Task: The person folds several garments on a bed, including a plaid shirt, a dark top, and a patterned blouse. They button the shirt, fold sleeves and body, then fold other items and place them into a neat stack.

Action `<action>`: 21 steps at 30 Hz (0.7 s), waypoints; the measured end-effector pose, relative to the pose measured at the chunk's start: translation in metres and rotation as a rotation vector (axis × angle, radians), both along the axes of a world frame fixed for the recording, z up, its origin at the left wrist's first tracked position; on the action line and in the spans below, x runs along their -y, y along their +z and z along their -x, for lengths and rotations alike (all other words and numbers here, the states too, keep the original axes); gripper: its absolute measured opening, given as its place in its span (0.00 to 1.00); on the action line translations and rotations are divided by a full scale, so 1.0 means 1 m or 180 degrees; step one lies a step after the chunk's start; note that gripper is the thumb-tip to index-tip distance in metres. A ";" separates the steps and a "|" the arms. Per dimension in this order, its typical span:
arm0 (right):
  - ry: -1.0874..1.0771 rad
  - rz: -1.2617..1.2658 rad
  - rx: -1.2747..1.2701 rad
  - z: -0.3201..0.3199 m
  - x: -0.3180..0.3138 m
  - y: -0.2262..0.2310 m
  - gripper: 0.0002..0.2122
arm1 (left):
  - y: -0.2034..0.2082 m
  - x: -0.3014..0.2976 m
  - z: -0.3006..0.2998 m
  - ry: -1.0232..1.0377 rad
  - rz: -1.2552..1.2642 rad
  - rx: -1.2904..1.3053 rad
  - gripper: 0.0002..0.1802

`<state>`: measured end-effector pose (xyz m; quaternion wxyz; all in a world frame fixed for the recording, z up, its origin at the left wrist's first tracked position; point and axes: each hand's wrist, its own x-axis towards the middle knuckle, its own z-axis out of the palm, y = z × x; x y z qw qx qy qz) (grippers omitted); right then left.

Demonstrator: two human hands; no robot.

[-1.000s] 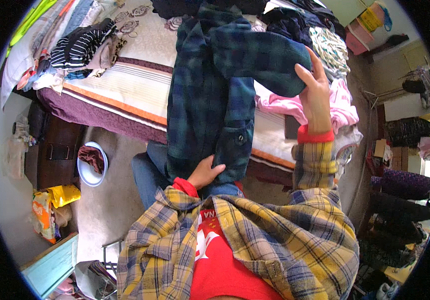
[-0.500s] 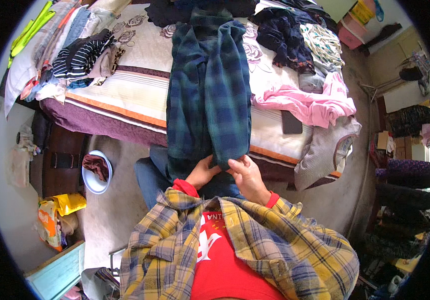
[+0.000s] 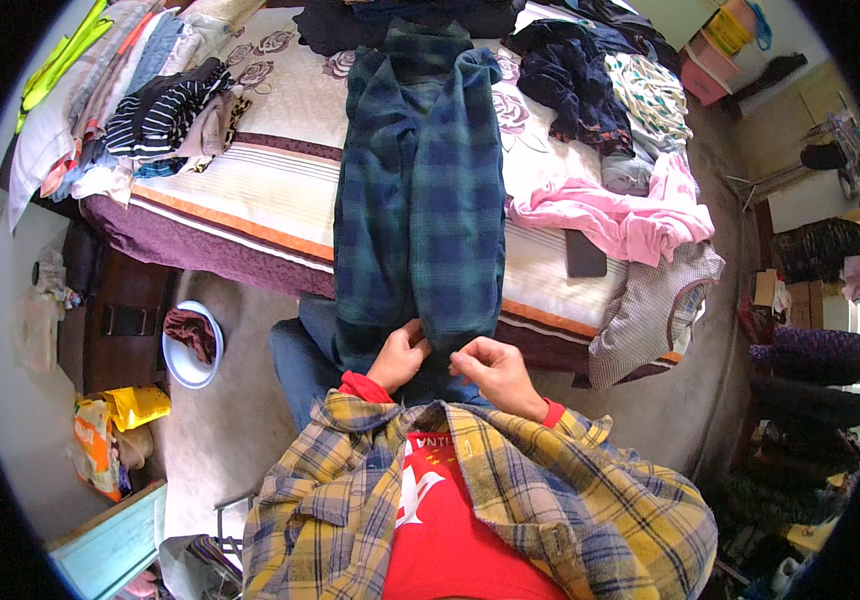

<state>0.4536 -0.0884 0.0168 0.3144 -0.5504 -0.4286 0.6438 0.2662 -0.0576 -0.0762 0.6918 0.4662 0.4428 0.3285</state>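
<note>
A green-and-navy plaid shirt [image 3: 420,190] lies lengthwise over the bed, its long parts side by side and its lower end hanging past the bed's edge toward me. My left hand [image 3: 400,356] is closed on the shirt's lower edge, thumb uppermost. Just to its right, my right hand [image 3: 500,374] is closed in a pinch beside the same edge. Whatever sits between its fingertips is too small to make out. Under the hanging cloth, my legs in blue jeans [image 3: 305,350] show partly.
Folded clothes [image 3: 165,110] pile up on the bed's left. To the right lie dark clothes [image 3: 570,80], a pink garment [image 3: 630,210], a dark flat rectangular object [image 3: 585,254] and a grey checked garment [image 3: 640,310]. A white basin [image 3: 193,375] with brown cloth stands on the floor at left.
My right hand has drawn back slightly from the shirt's lower corner, its fingers more curled. The left hand has shifted a little left and stays at the lower edge.
</note>
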 end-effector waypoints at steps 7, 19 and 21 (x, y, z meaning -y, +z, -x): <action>-0.0877 -0.1179 0.0548 -0.015 -0.043 -0.018 0.15 | 0.001 0.001 0.000 0.0074 0.0040 -0.0077 0.18; -0.1266 0.0088 -0.1379 -0.009 -0.031 -0.005 0.10 | 0.002 0.005 -0.002 0.0203 0.0004 -0.0535 0.23; -0.1381 0.0266 -0.1277 -0.009 -0.030 -0.012 0.11 | 0.008 0.007 -0.001 0.0240 -0.0044 -0.0855 0.30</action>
